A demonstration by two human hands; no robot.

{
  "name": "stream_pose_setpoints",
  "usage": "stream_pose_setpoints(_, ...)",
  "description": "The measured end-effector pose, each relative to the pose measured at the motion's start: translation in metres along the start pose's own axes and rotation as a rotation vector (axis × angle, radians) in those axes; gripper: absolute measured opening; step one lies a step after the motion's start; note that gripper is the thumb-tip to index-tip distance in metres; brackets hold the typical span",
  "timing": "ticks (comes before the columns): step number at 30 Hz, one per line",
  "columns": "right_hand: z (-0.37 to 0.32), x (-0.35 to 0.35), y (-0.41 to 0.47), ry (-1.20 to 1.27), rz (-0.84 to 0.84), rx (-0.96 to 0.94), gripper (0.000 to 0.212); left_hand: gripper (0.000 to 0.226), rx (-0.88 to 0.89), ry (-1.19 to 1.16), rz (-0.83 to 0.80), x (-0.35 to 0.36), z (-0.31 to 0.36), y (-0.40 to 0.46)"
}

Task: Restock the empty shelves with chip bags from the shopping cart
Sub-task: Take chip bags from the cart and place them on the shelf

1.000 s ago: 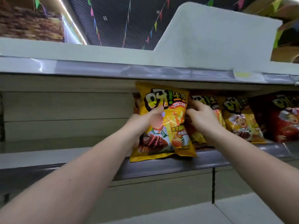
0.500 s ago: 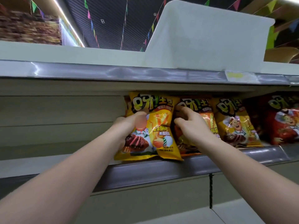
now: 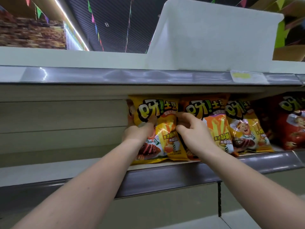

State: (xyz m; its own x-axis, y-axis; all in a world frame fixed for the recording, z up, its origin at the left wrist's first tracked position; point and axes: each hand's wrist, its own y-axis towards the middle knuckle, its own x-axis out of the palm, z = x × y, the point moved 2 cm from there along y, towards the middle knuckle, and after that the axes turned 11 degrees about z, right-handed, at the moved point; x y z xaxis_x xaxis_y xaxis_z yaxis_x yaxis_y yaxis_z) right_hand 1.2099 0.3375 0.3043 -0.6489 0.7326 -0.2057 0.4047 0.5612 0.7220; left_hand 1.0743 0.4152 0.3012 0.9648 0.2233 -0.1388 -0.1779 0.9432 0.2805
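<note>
head view: left hand (image 3: 140,131) grips the left side of a yellow chip bag (image 3: 162,129), thumb on its front, fingers hidden behind it. right hand (image 3: 192,131) pinches the bag's right edge between thumb and curled fingers. bag stands upright at the shelf (image 3: 165,179) front edge, touching an orange bag (image 3: 214,123) just beside it; further right, another yellow bag (image 3: 247,128) and a red bag (image 3: 293,123).

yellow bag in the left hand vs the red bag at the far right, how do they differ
The yellow bag is gripped by the left hand; the red bag is untouched. The yellow bag ends the row beside bare shelf; the red bag runs off the frame's right edge. Both stand upright with the same logo.
</note>
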Motion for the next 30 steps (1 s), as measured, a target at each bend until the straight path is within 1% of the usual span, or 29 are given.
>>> stream_pose_setpoints(2, 0.000, 0.002, 0.000, -0.031, 0.011, -0.008, 0.044, 0.061, -0.007, 0.041, -0.001, 0.002, 0.000, -0.003)
stream_pose_setpoints(5, -0.003, 0.001, -0.001, -0.057, 0.010, -0.016, 0.044, 0.044, 0.010, 0.041, 0.030, -0.001, 0.002, -0.005)
stream_pose_setpoints(6, -0.004, 0.000, -0.002, -0.065, 0.009, -0.022, 0.044, 0.045, 0.024, 0.026, 0.048, -0.004, 0.003, -0.005)
stream_pose_setpoints(9, -0.010, -0.003, -0.005, -0.109, 0.031, -0.070, 0.044, 0.056, 0.037, -0.084, 0.083, -0.011, -0.002, -0.006)
stream_pose_setpoints(10, -0.013, -0.003, -0.006, -0.121, 0.041, -0.101, 0.044, 0.056, 0.047, -0.120, 0.097, -0.015, -0.003, -0.008)
stream_pose_setpoints(13, -0.030, 0.000, -0.012, -0.123, 0.020, -0.199, 0.042, 0.045, 0.082, -0.158, 0.158, -0.034, -0.006, -0.010)
stream_pose_setpoints(18, -0.066, 0.028, -0.027, -0.082, -0.112, -0.307, 0.039, 0.021, 0.159, -0.110, 0.328, -0.088, -0.005, -0.013)
stream_pose_setpoints(22, -0.093, 0.066, -0.042, -0.044, -0.242, -0.341, 0.037, 0.022, 0.164, -0.055, 0.477, -0.141, -0.018, -0.018)
stream_pose_setpoints(26, -0.122, 0.105, -0.070, 0.074, -0.380, -0.345, 0.037, 0.023, 0.151, -0.014, 0.585, -0.201, -0.036, -0.034)
stream_pose_setpoints(30, -0.150, 0.143, -0.106, 0.195, -0.524, -0.338, 0.038, 0.016, 0.111, 0.030, 0.720, -0.260, -0.055, -0.060)
